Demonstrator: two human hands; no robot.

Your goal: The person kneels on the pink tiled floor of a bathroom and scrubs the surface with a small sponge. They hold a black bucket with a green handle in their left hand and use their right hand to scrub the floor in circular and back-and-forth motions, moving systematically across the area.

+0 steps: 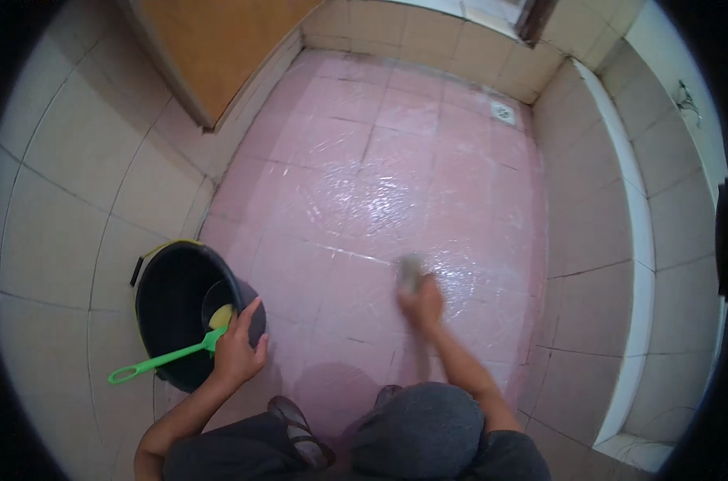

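My left hand [237, 355] rests over the right side of the rim of a black plastic bucket [174, 282], its thumb and forefinger on the outside. Beneath this hand passes the bright green handle [159, 359] of a tool lying across the bucket; the tool's head is hidden. Inside the bucket, a dark round vessel [212, 296] and something yellow [222, 317] show beside my fingers. To the right, my right hand [424, 303] holds a blurred, pale greenish scrubber [410, 272], probably a brush, down at the wet pink tile floor [352, 300].
A brown door panel [231, 54] juts in at upper left. Beige tiled walls [57, 240] flank the floor, with a white-edged ledge [637, 228] on the right. A floor drain [503, 113] sits in the far right corner. My sandalled foot [300, 433] is near the bucket.
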